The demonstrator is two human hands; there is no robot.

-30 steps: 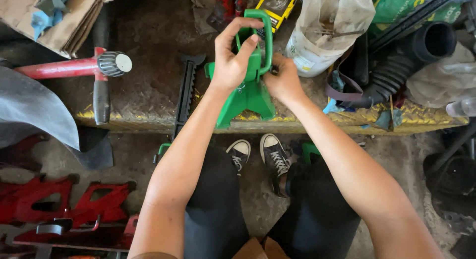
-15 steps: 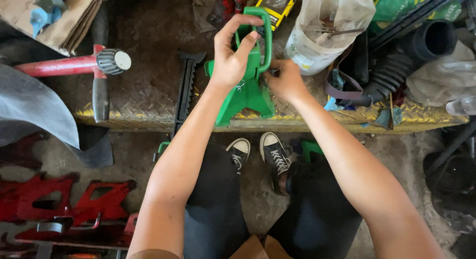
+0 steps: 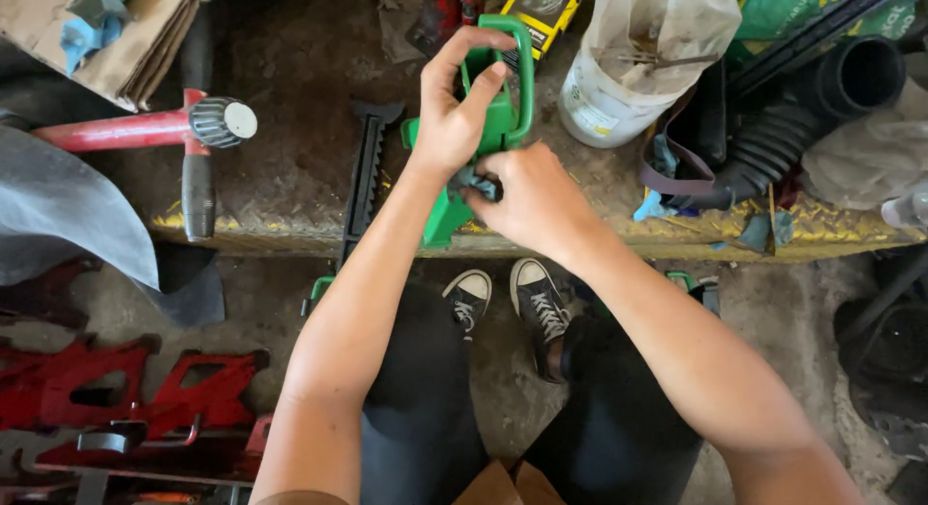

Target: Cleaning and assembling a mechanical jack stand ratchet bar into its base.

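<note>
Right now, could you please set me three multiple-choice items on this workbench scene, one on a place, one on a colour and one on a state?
1. Where does the black toothed metal bar lie?
A. On the bench, to the left of the green metal jack stand
B. On the floor by the shoes
C. Inside the white plastic bucket

2. What colour are the metal stands on the floor at lower left?
A. Green
B. Red
C. Yellow

3. How is the left hand engaged?
A. Resting flat on the bench
B. Hanging free in the air
C. Gripping the green stand's upper part

Answers:
1 A, the bar lies on the dirty bench top just left of the stand.
2 B, both are plainly red.
3 C, its fingers wrap the stand's top, while the right hand presses a dark cloth lower down.
</note>
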